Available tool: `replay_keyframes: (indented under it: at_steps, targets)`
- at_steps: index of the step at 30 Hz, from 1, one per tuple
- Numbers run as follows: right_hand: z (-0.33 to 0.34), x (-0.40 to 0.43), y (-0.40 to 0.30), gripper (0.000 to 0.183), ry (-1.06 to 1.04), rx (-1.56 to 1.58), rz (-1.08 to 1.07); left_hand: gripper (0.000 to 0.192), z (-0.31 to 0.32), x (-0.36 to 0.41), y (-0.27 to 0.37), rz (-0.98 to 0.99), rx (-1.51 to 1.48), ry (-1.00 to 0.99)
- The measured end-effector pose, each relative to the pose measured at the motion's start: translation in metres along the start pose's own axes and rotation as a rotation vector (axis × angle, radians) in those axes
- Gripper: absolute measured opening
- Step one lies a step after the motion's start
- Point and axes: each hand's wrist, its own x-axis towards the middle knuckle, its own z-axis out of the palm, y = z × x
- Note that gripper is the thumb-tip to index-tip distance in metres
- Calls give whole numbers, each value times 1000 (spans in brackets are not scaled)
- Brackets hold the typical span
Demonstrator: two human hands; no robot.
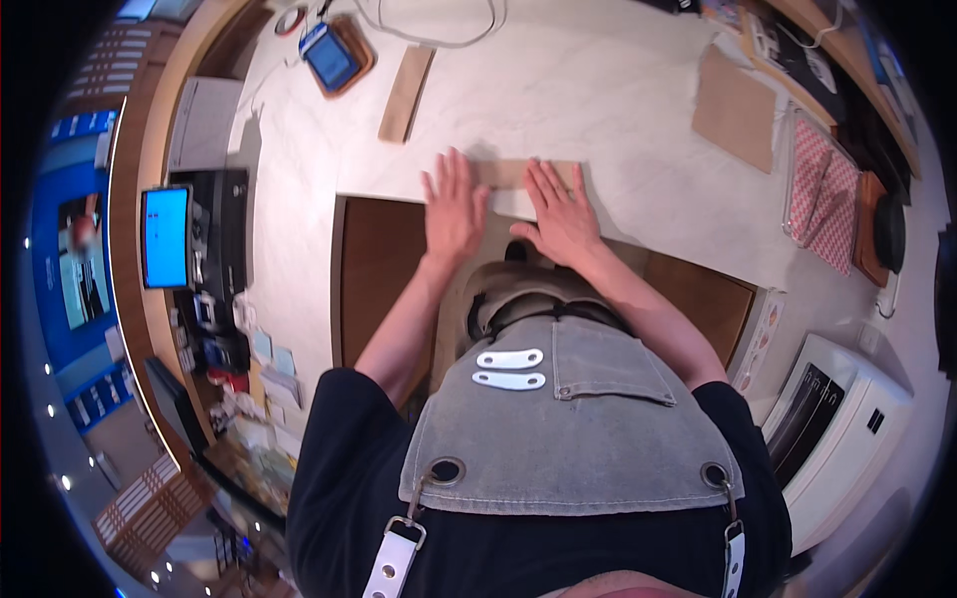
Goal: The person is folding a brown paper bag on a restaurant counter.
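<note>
A flat strip of brown paper or card (499, 173) lies across the near edge of a pale, marble-patterned counter. My right hand (562, 217) rests palm down on its right part, fingers spread. At the strip's left end is my left hand (454, 217), also palm down with fingers stretched forward and slightly blurred; whether it presses on the strip I cannot tell. Neither hand grips anything. Farther forward on the counter (561, 90) lies another narrow brown strip (404, 93), apparently folded.
At the far left a blue-screened handheld device (329, 58) sits on a wooden tray (360, 46), near a tape roll (290, 20). A brown sheet (736, 112) and a red-and-white patterned stack (822, 187) lie right. A lit monitor (166, 238) stands left.
</note>
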Motion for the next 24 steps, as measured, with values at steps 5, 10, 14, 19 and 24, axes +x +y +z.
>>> replay_keyframes:
  at_steps: [5, 10, 14, 19, 24]
  targets:
    - [3, -7, -20, 77, -126, -37, -4, 76, 33, -9, 45, 270, -223, -209]
    - [22, -17, -16, 88, -138, -159, 10, 89, 39, -20, 35, 297, -204, -208]
    - [19, -14, -8, 95, -33, -75, -26, 90, 23, -26, 17, 281, -64, -170]
    - [23, -5, 3, 112, -5, -89, -6, 88, 10, -23, -6, 170, -59, -207]
    - [16, -3, 0, 112, -41, -117, 6, 88, 12, -28, -14, 51, 1, -181]
